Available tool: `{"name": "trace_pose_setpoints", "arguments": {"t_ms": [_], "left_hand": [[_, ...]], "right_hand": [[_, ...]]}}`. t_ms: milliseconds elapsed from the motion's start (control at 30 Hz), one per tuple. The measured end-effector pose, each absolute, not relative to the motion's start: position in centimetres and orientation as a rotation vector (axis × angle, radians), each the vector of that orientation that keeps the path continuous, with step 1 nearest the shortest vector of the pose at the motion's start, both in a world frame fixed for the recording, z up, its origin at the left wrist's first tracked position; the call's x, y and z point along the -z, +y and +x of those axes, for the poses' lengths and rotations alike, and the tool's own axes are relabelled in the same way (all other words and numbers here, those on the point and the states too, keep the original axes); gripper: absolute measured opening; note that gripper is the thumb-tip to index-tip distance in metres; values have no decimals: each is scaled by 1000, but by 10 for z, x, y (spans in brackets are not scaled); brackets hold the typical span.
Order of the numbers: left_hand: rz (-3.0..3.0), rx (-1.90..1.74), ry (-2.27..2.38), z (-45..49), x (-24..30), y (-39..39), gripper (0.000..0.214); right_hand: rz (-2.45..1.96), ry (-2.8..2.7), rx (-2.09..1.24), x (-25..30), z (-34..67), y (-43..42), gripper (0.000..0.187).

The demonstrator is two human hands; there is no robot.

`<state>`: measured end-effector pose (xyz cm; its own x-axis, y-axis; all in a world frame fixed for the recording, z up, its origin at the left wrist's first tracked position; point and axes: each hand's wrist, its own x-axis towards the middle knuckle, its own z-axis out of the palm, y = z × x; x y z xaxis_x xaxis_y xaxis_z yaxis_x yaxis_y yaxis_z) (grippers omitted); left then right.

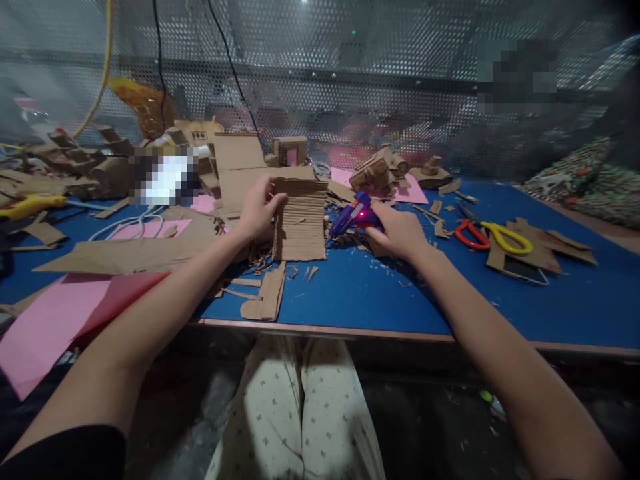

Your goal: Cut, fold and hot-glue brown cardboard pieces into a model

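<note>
My left hand [261,208] grips the upper left edge of a corrugated cardboard piece [301,223], its ridged face towards me. In my right hand [397,230] is a blue glue gun [353,215] with a small red light lit on its side. Its nozzle points down and left, close to the right edge of the ridged cardboard; whether it touches cannot be made out. Behind the left hand stands a larger folded cardboard sheet [237,163]. A cut cardboard strip with a rounded end [267,297] lies in front, near the table edge.
Red-and-yellow-handled scissors [493,238] lie on cardboard cutouts at the right of the blue table [565,313]. Pink paper [75,317] hangs over the front edge at left. A yellow glue gun [33,207] lies far left. A small cardboard model [373,170] sits behind; scraps lie around.
</note>
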<state>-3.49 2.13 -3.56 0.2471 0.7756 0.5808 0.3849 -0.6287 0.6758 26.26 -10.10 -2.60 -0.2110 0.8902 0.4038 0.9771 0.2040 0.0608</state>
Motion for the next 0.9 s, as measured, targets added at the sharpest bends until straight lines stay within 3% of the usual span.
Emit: {"name": "trace_pose_setpoints", "arguments": {"t_ms": [900], "left_hand": [[2126, -1332, 1077, -35, 34, 20, 24]], "right_hand": [[-1783, -2150, 469, 28, 264, -101, 54]]}}
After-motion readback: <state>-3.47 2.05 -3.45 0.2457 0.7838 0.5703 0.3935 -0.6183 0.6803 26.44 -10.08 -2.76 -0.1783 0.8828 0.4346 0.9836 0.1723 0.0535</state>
